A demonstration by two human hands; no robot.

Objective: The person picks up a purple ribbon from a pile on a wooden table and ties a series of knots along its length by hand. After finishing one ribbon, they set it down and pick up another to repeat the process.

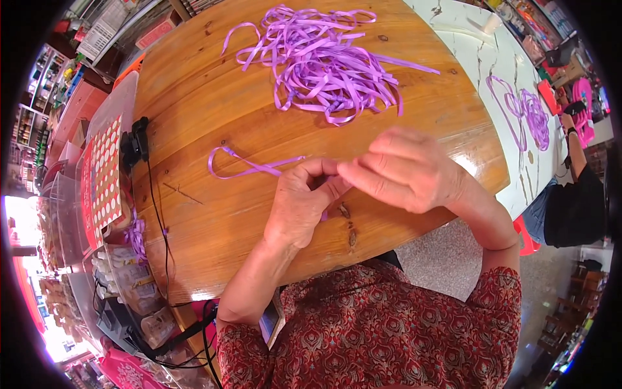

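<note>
A thin purple ribbon (259, 167) lies looped on the wooden table and runs into my left hand (295, 204). That hand is closed, with thumb and forefinger pinching the ribbon; a short purple bit shows below its fingers. My right hand (408, 172) meets the left fingertips, its own fingers pressed together in a pinch. Whatever sits between the right fingertips is hidden and slightly blurred. Beyond both hands, a big tangled heap of purple ribbons (330, 71) covers the far middle of the table.
The wooden table (194, 240) adjoins a white marbled table (453, 32) bearing another purple ribbon bundle (534, 120). A black cable (155, 201) runs along the left edge, beside a sheet of round white stickers (107, 175). Another person's arm (575, 149) shows at far right.
</note>
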